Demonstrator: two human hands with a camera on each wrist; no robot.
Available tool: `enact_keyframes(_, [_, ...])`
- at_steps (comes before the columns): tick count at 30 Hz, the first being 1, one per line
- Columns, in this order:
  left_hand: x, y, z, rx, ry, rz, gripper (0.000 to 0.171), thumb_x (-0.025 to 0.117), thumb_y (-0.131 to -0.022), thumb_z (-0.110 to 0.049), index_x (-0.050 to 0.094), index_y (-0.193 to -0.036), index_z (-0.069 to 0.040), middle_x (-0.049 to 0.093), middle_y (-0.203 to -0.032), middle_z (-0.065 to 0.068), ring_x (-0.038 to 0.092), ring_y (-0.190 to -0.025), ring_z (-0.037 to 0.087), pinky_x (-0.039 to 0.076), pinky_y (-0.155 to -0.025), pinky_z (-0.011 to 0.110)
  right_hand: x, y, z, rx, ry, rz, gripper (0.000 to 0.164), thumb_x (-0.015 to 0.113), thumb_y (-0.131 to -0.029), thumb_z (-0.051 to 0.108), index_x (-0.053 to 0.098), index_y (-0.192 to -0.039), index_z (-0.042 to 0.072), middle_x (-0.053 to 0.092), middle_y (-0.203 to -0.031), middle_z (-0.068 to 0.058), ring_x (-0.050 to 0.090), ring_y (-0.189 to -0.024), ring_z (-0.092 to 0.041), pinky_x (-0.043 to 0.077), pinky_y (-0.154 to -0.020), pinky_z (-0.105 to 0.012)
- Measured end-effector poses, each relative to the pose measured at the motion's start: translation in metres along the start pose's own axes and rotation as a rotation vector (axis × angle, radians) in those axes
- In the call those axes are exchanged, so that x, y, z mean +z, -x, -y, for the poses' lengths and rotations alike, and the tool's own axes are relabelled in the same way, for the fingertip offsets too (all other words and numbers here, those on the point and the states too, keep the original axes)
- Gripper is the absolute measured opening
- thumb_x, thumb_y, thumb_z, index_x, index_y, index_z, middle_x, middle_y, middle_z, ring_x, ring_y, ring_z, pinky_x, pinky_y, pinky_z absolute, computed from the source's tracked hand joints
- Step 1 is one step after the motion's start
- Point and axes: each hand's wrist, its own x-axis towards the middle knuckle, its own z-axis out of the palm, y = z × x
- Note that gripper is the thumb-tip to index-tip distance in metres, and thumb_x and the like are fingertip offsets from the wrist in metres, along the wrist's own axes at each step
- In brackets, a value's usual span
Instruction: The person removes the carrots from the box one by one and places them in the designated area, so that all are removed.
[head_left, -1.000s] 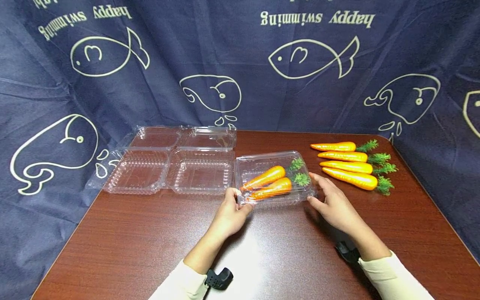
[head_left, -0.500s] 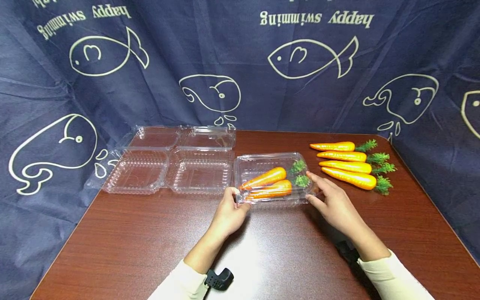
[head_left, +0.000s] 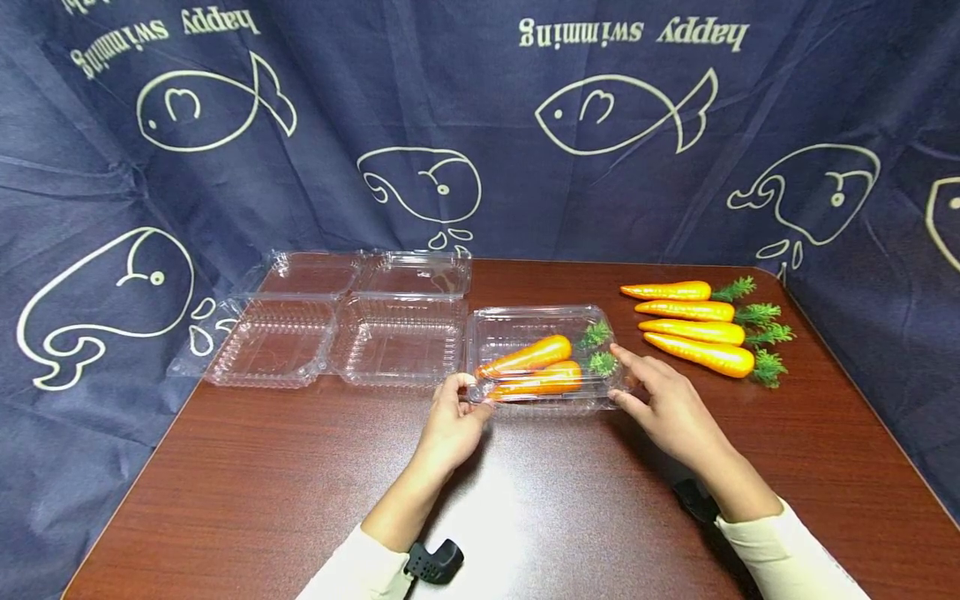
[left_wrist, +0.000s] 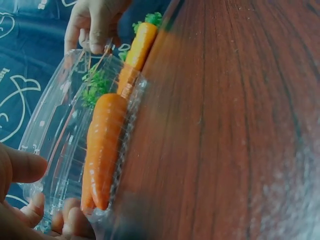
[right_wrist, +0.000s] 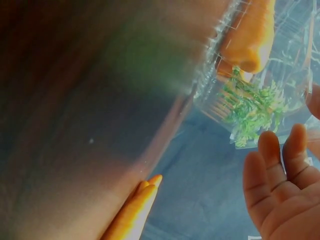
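A clear plastic clamshell container with its lid folded over stands mid-table, two orange carrots with green tops inside. At its front left corner my left hand pinches the edge between thumb and fingers. My right hand holds the right end, thumb at the front corner and forefinger on the side by the carrot tops. From the left wrist view the carrots lie lengthwise along the container's front wall. Several fingers of the right hand are loosely bent beside the container in the right wrist view.
Two clear clamshell containers lie unfolded side by side at the left, lids toward the back. Several loose carrots lie in a row at the right, tips pointing left. A blue curtain hangs behind the brown table.
My left hand has shifted slightly left at the container's corner. The container has turned very slightly and settled a little to the left. The right hand stays at its right end.
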Motion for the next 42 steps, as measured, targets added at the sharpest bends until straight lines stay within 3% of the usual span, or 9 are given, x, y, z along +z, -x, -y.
enact_keyframes(7, [-0.0023,-0.0023,0.0028,0.005,0.08,-0.002,0.034,0.063,-0.089,0.0,0.053,-0.122,0.0,0.052,-0.076,0.0,0.044,-0.06,0.008,0.037,-0.054,0.019,-0.0004,0.0009,-0.0002,-0.008,-0.002,-0.003,0.064,0.084,-0.076,0.004,0.058,-0.134,0.003,0.065,-0.094,-0.006,0.054,-0.079,-0.018,0.045,-0.07,-0.042])
enact_keyframes(14, [-0.0014,-0.0036,0.0057,-0.002,0.185,0.001,0.036,0.057,-0.089,0.007,0.051,-0.124,0.003,0.052,-0.078,0.001,0.053,-0.062,0.012,0.047,-0.059,0.023,-0.0001,0.0014,-0.0007,-0.049,0.004,-0.031,0.065,0.085,-0.075,0.005,0.059,-0.135,0.003,0.059,-0.085,0.0,0.05,-0.075,-0.013,0.043,-0.067,-0.038])
enact_keyframes(19, [0.0006,-0.0026,0.0034,0.022,0.211,-0.021,0.033,0.054,-0.089,0.009,0.052,-0.122,0.005,0.054,-0.077,0.002,0.054,-0.057,0.013,0.045,-0.054,0.021,0.0004,0.0009,-0.0019,-0.056,0.013,-0.034,0.063,0.084,-0.074,0.003,0.06,-0.133,0.002,0.055,-0.081,0.002,0.049,-0.072,-0.013,0.042,-0.065,-0.038])
enact_keyframes(24, [0.0,-0.0019,0.0018,0.033,0.162,-0.032,0.029,0.054,-0.09,0.007,0.053,-0.12,0.003,0.056,-0.078,0.006,0.057,-0.058,0.015,0.042,-0.052,0.02,0.0008,0.0012,-0.003,-0.056,0.011,-0.034,0.065,0.084,-0.074,0.002,0.059,-0.134,0.003,0.057,-0.083,-0.001,0.051,-0.073,-0.016,0.042,-0.067,-0.038])
enact_keyframes(30, [-0.0034,-0.0034,0.0038,0.087,-0.08,-0.071,0.017,0.049,-0.099,-0.004,0.06,-0.112,0.0,0.065,-0.071,0.008,0.064,-0.061,0.021,0.044,-0.057,0.027,0.0007,0.0013,-0.0038,-0.062,0.013,-0.042,0.065,0.084,-0.073,0.001,0.06,-0.133,0.003,0.054,-0.08,0.0,0.047,-0.07,-0.014,0.04,-0.064,-0.036])
enact_keyframes(32, [-0.0043,-0.0039,0.0041,0.109,-0.119,-0.073,0.018,0.048,-0.1,-0.006,0.061,-0.111,0.0,0.065,-0.067,0.006,0.065,-0.061,0.023,0.043,-0.057,0.029,0.0004,0.0011,-0.0037,-0.059,0.013,-0.043,0.065,0.084,-0.073,0.001,0.06,-0.133,0.002,0.053,-0.078,0.001,0.046,-0.069,-0.015,0.04,-0.063,-0.036])
enact_keyframes(36, [-0.0045,-0.0042,0.0053,0.112,-0.111,-0.057,0.021,0.048,-0.098,-0.006,0.058,-0.116,0.001,0.065,-0.069,0.004,0.064,-0.061,0.02,0.045,-0.059,0.029,-0.0001,0.0009,-0.0026,-0.051,0.009,-0.044,0.063,0.084,-0.074,0.001,0.06,-0.132,0.001,0.056,-0.079,-0.001,0.049,-0.07,-0.017,0.041,-0.064,-0.037])
enact_keyframes(42, [-0.0056,-0.003,0.0078,0.093,-0.031,-0.03,0.032,0.058,-0.094,-0.008,0.056,-0.125,0.001,0.068,-0.09,0.008,0.068,-0.075,0.024,0.049,-0.068,0.031,0.0007,-0.0006,-0.0017,-0.037,0.002,-0.072,0.063,0.086,-0.072,0.004,0.062,-0.13,0.001,0.058,-0.078,0.001,0.051,-0.069,-0.014,0.042,-0.062,-0.035])
